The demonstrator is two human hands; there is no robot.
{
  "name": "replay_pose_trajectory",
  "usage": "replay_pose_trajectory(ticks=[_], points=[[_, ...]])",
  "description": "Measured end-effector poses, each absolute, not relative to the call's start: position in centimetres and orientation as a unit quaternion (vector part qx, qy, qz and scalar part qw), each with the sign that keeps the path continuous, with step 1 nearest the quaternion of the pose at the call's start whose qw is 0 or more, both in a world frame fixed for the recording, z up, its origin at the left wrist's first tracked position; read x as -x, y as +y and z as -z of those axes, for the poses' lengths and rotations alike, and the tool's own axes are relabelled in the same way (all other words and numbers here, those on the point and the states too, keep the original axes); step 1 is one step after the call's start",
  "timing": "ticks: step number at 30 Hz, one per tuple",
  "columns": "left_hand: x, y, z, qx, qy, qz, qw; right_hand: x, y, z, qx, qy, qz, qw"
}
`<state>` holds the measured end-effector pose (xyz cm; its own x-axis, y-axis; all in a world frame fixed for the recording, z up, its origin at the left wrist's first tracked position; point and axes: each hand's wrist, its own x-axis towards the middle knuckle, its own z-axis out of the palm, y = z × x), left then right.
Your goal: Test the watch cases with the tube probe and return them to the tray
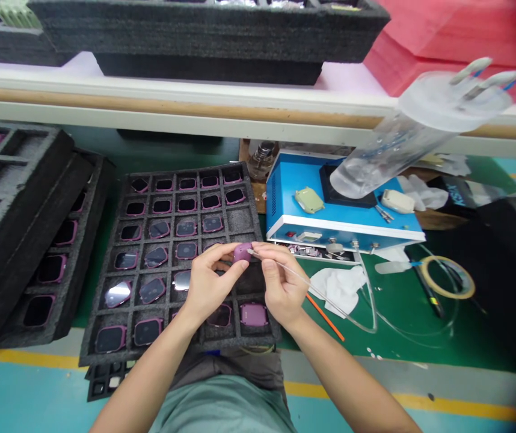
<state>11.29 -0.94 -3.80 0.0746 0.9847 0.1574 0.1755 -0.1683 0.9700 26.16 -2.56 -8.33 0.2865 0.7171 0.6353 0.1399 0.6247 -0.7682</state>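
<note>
The left hand pinches a small pink rounded watch case between closed fingers; the right hand closes its fingers on a thin clear tube, whose tip touches the case.

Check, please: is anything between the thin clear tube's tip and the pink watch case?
Nothing visible. The thin clear tube, held by the right hand, has its tip at the edge of the pink watch case in the left hand.
</note>
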Motion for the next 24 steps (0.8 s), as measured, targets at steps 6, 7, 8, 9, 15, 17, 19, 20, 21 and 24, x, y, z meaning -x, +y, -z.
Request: replay_pose_trajectory(ticks=[6,7,8,9,15,17,19,20,21,24], points=[[-11.22,-0.65,3.79,-0.601,0.486,-0.477,0.419,-26.06,-2.27,8.06,0.368,-0.566,-0.21,0.707],[-11.21,-0.58,3.81,-0.6,0.487,-0.477,0.418,-26.05,-2.22,7.97,0.369,-0.567,-0.209,0.707],[-11.2,-0.52,3.82,-0.6,0.488,-0.476,0.418,-26.05,-2.18,7.89,0.372,-0.566,-0.207,0.706],[-11.19,-0.48,3.83,-0.6,0.49,-0.475,0.417,-26.05,-2.15,7.82,0.376,-0.566,-0.205,0.705],[-11.2,-0.41,3.68,-0.6,0.496,-0.47,0.416,-26.07,-2.0,7.69,0.37,-0.561,-0.208,0.711],[-11.23,-0.35,3.62,-0.599,0.497,-0.469,0.418,-26.09,-1.93,7.73,0.366,-0.562,-0.211,0.712],[-11.25,-0.28,3.61,-0.597,0.499,-0.469,0.418,-26.11,-1.86,7.76,0.363,-0.562,-0.213,0.712],[-11.26,-0.25,3.62,-0.596,0.499,-0.469,0.418,-26.11,-1.83,7.76,0.362,-0.561,-0.214,0.713],[-11.26,-0.23,3.64,-0.596,0.5,-0.469,0.419,-26.12,-1.81,7.75,0.361,-0.561,-0.215,0.713],[-11.25,-0.22,3.68,-0.593,0.5,-0.469,0.423,-26.12,-1.79,7.68,0.36,-0.561,-0.216,0.714]])
